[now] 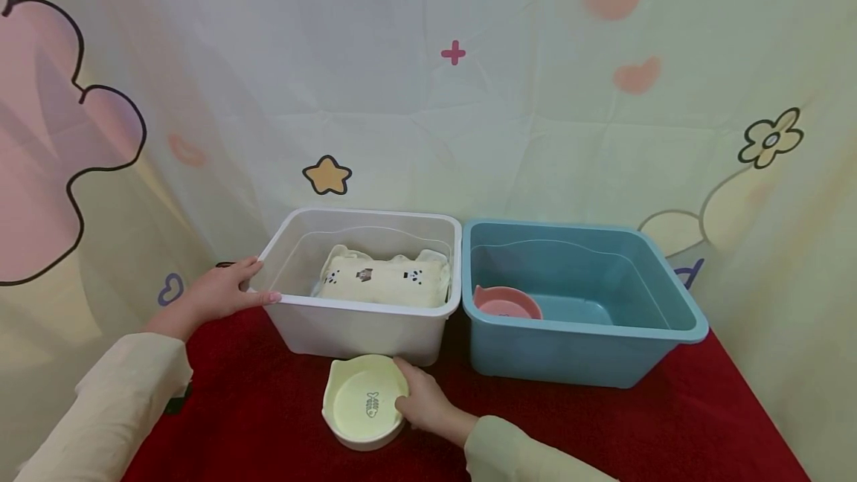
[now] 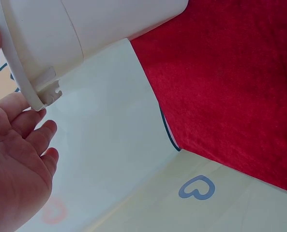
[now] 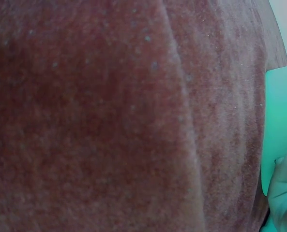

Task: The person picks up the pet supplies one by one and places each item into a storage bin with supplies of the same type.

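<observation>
A pale yellow cat-eared bowl (image 1: 358,404) with a fish-bone print inside is in front of the white bin (image 1: 358,326). My right hand (image 1: 428,402) pinches its right rim, thumb over the inner side. Whether the bowl touches the cloth I cannot tell. Tinted green, part of the bowl (image 3: 281,116) shows at the right edge of the right wrist view, beside the thumb (image 3: 283,176). At the white bin's left end, my left hand (image 1: 217,292) grips the rim; the left wrist view shows its fingers (image 2: 37,130) under the corner. A cream cushion with animal prints (image 1: 384,281) lies inside.
Beside the white bin, on its right, stands a blue bin (image 1: 569,352) with a pink cat-eared bowl (image 1: 509,303) in its left part. Both bins stand on a red cloth (image 1: 254,422). A printed curtain (image 1: 509,132) hangs close behind them.
</observation>
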Available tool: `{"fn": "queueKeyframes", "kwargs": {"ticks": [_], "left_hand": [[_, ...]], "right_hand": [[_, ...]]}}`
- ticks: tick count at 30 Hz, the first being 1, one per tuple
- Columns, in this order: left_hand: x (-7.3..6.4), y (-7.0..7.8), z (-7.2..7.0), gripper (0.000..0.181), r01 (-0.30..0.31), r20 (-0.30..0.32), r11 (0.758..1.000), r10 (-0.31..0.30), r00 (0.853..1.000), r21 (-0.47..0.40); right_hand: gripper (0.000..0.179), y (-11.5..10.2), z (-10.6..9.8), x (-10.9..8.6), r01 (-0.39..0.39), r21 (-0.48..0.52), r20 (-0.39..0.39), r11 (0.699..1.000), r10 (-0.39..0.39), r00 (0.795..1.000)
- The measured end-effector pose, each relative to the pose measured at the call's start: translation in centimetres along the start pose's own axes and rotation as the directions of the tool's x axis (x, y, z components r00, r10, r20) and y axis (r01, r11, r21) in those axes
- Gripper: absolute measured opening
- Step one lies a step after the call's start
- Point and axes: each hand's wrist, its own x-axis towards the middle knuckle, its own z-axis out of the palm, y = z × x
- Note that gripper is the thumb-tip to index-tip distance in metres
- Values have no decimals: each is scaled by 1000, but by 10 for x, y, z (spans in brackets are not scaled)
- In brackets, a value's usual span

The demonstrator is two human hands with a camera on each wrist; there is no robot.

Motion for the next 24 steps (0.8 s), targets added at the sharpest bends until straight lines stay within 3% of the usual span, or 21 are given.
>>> {"fn": "queueKeyframes", "kwargs": {"ticks": [13,24], "left_hand": [[1,-1,0,96,-3,-3,1000,3,1000,-7],[0,-1,0,97,11,7,1000,-11,1000,-12]], "right_hand": [[66,0,4,0,20,68,-77,997,-14,997],[66,0,6,-3,9,143,-86,990,3,996]]}}
